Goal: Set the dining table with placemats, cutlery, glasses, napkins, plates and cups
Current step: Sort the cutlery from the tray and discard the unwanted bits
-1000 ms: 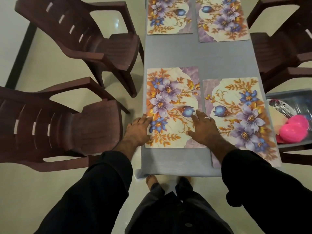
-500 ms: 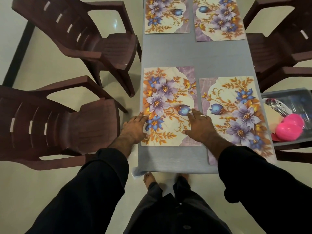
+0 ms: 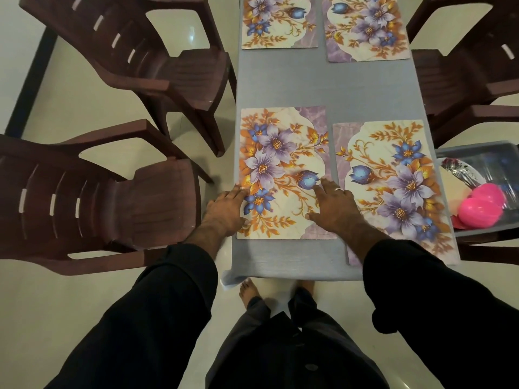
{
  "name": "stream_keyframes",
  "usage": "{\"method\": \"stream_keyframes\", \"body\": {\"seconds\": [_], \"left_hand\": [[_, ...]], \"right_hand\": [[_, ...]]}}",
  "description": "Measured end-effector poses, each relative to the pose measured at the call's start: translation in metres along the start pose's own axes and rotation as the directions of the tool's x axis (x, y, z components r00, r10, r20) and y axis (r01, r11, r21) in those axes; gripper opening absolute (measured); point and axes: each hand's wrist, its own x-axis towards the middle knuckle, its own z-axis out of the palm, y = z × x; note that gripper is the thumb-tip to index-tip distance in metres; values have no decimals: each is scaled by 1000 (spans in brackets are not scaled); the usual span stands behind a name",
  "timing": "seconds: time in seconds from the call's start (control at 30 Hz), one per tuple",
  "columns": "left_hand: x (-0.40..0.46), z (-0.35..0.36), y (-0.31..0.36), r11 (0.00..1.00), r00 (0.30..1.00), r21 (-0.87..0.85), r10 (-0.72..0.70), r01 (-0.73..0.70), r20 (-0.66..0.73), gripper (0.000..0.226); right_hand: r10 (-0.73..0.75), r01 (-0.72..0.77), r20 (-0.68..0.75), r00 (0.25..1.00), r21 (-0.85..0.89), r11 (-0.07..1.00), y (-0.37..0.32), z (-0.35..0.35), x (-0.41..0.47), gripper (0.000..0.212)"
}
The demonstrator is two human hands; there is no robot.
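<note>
Several floral placemats lie on the grey table [image 3: 323,88]. My left hand [image 3: 226,210] rests flat on the left edge of the near left placemat [image 3: 280,169], fingers straight. My right hand [image 3: 334,206], with a ring on it, presses flat on that mat's right side, next to the near right placemat [image 3: 393,186]. Two more placemats, the far left one [image 3: 278,21] and the far right one [image 3: 365,26], lie further up the table.
Two dark brown plastic chairs, a nearer one [image 3: 92,197] and a farther one [image 3: 157,60], stand left of the table; more chairs [image 3: 471,74] stand on the right. A grey tray [image 3: 488,164] at the right holds pink cups [image 3: 480,210], cutlery and a plate.
Both hands stay flat on the near left placemat. The mat appears nudged slightly toward the table's left edge; the view shifted a little.
</note>
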Motion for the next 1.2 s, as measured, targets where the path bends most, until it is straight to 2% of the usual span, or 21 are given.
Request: {"method": "stream_keyframes", "body": {"seconds": [0.43,0.63,0.83,1.03,1.2], "left_hand": [[-16,13,1,1000,1000,-9,-9,9,-16,100],[-25,-11,-3,1000,998,8,-13,14,-67,102],[-24,-52,2,998,981,69,22,-8,-193,101],[-13,-59,64,977,965,177,158,-122,-209,93],[-14,-29,134,954,950,218,249,-207,-188,95]], "right_hand": [[-11,11,9,1000,-7,1000,-1,4,-12,98],[-28,32,-133,991,30,999,7,-2,-21,90],[61,-47,-199,978,72,996,30,-20,-41,90],[189,-167,-270,944,105,980,84,-14,-100,92],[251,-236,-226,941,90,967,156,-3,-130,92]]}}
